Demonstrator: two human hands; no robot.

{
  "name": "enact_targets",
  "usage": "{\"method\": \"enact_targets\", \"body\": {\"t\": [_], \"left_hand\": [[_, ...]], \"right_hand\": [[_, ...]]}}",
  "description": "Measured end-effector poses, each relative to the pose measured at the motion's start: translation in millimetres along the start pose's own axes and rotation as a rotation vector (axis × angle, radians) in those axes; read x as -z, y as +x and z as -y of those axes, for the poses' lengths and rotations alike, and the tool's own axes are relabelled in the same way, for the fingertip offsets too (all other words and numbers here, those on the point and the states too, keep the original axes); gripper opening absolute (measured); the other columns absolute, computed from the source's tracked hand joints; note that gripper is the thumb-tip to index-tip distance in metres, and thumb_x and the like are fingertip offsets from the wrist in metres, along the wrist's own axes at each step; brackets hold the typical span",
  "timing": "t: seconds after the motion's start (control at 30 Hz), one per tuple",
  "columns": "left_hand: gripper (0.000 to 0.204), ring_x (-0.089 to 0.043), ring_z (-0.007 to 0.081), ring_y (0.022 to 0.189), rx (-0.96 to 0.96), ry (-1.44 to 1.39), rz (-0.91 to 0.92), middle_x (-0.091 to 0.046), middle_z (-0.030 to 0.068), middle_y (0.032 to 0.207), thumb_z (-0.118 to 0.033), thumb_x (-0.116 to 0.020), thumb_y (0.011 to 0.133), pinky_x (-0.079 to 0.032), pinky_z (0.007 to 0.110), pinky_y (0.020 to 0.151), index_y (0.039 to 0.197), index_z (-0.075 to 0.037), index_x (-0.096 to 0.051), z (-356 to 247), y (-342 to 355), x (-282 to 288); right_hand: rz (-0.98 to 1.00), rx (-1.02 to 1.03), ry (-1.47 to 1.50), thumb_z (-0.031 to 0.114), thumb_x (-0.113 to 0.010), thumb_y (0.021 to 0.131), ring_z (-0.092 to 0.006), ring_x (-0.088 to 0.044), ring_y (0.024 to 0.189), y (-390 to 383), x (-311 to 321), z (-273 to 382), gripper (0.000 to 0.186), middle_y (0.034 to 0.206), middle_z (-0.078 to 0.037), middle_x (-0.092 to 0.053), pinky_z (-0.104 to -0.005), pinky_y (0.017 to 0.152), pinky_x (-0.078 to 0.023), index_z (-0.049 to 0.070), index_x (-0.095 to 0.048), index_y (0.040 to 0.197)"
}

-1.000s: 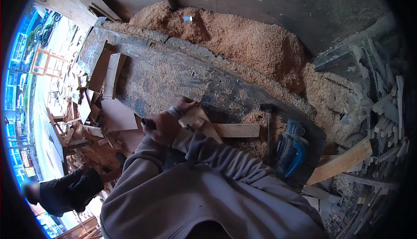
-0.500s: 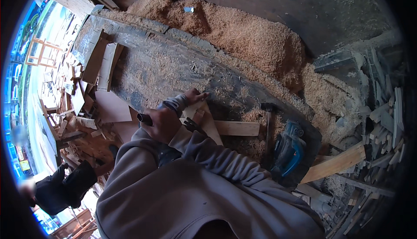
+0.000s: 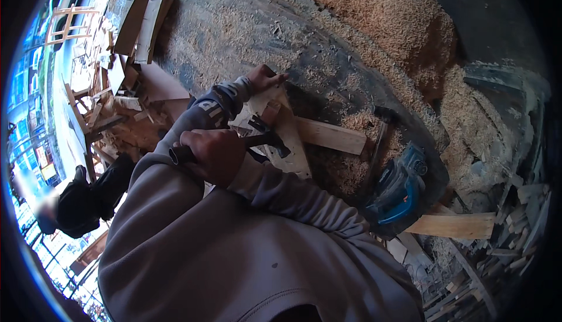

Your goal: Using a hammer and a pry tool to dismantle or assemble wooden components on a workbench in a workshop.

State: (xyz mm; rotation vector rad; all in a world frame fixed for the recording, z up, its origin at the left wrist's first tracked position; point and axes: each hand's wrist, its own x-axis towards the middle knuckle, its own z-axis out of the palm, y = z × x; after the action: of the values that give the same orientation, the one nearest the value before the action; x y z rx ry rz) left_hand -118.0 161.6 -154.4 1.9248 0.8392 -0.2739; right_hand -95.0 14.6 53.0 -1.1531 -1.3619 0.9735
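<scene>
My right hand (image 3: 215,155) is closed round the dark handle of a claw hammer (image 3: 274,139). The hammer's head is over pale pieces of wood, close in front of my body. Farther out, my left hand (image 3: 266,79) rests at the far end of a pale board (image 3: 288,126), its fingers curled together. Whatever those fingers pinch is hidden or too small to name. A small reddish wood block (image 3: 270,112) lies by that board, and another wooden slat (image 3: 332,135) sticks out to the right.
A shavings-strewn workbench (image 3: 234,26) stretches away to the far left, with two planks (image 3: 150,29) on it. To the right lie a second hammer (image 3: 383,124) and a blue power planer (image 3: 404,187). Sawdust (image 3: 398,17) is heaped behind. Offcuts (image 3: 515,222) pile up right; a person (image 3: 82,205) is left.
My head view has shifted, so the bench sits higher in the picture. The right hand has drawn away from the left forearm, and the hammer's head now shows clearly above the wood.
</scene>
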Motion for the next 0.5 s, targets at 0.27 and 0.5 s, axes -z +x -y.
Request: {"method": "enact_targets", "body": {"t": [0.27,0.5], "left_hand": [[0.073,-0.038,0.0112,0.045,0.013,-0.149,-0.062,-0.040,0.0025,0.045,-0.064,-0.061,0.083,-0.032,0.038,0.045,0.054,0.002,-0.058,0,5,-10],[0.073,-0.049,0.0129,0.049,0.096,-0.080,0.067,-0.050,0.0079,0.048,-0.067,-0.060,0.082,-0.042,0.037,0.051,0.061,0.003,-0.066,16,10,-8]], "right_hand": [[-0.077,0.014,0.027,0.027,-0.071,0.079,-0.0333,-0.065,0.065,35,7,-17,0.021,0.073,-0.015,-0.065,-0.0446,0.060,-0.051,0.008,-0.063,0.085],[-0.111,-0.163,0.143,0.027,-0.063,0.084,-0.0287,-0.056,0.044,108,15,-53,0.037,0.050,-0.017,-0.052,-0.0413,0.047,-0.041,-0.002,-0.059,0.061]]}}
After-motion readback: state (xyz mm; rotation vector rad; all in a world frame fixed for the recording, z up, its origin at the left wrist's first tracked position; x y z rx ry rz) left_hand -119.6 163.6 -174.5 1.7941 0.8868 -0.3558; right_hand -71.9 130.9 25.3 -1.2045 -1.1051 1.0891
